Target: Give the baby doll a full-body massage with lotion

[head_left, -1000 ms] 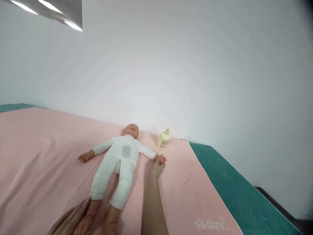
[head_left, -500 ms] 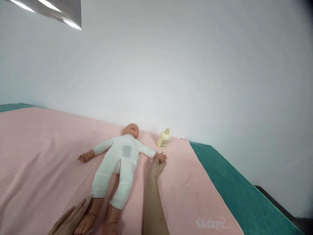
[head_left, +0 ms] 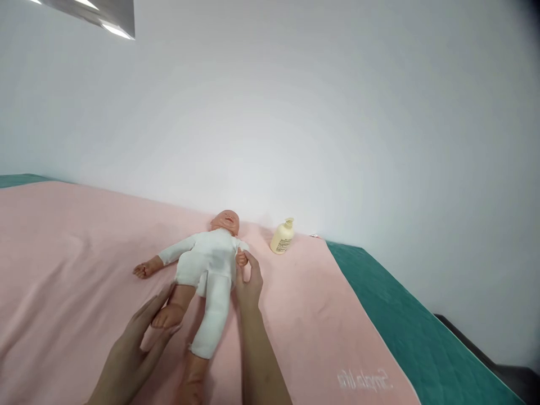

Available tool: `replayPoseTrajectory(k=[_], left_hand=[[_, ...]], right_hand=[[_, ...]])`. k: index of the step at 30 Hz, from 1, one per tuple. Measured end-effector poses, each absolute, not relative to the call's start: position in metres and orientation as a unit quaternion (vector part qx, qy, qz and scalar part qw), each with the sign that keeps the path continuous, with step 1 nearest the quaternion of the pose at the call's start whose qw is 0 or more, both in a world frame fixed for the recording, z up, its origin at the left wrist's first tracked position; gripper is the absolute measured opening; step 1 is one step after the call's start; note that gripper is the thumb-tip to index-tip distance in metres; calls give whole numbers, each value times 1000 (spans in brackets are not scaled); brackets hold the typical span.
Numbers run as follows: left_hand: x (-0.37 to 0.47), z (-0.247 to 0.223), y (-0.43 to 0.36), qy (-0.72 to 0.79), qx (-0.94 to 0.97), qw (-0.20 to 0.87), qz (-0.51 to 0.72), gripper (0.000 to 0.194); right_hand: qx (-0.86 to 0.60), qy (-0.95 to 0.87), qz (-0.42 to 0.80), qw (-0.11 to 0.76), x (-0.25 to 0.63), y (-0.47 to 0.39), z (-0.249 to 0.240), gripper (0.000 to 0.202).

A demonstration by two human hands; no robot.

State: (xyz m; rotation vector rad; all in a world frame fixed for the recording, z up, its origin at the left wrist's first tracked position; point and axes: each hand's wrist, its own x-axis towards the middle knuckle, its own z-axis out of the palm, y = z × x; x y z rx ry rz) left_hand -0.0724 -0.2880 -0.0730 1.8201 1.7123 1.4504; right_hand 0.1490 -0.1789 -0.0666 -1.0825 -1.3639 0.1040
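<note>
A baby doll (head_left: 215, 253) with a white cloth body lies on its back on a pink blanket (head_left: 320, 315), head toward the wall. My left hand (head_left: 139, 337) holds the doll's lower leg and foot on the left side, thumb below and fingers along the shin. That leg is bent up toward the belly. With thumb and fingers, my right hand (head_left: 250, 281) grips the doll's hand on the right side, close against its torso. The doll's other arm is stretched out to the left, and its other leg points toward me.
A pale yellow pump bottle (head_left: 282, 237) stands on the blanket right of the doll's head. Green bedding (head_left: 392, 304) shows along the right. A white wall (head_left: 295, 112) rises behind, and a dark edge (head_left: 476, 351) lies at the lower right.
My left hand has moved up and bent the doll's leg toward its belly. My right hand has brought the doll's outstretched arm in to its torso.
</note>
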Motion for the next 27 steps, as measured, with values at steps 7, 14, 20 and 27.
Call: replayPoseTrajectory(k=[7,14,20,27], left_hand=[[-70,-40,-256,611,623,186,452,62],[-73,-35,-238,569,672,154,448,59],[-71,-34,-238,555,684,147,450,56],[-71,-39,-251,557,667,186,459,59]], right_hand=[[-370,-731,-99,565,148,-173,-65,35],[-387,-758,-31,525,144,-174,-62,36],[-412,-757,16,507,145,-176,-61,35],[-420,-698,-5,581,149,-173,-68,35]])
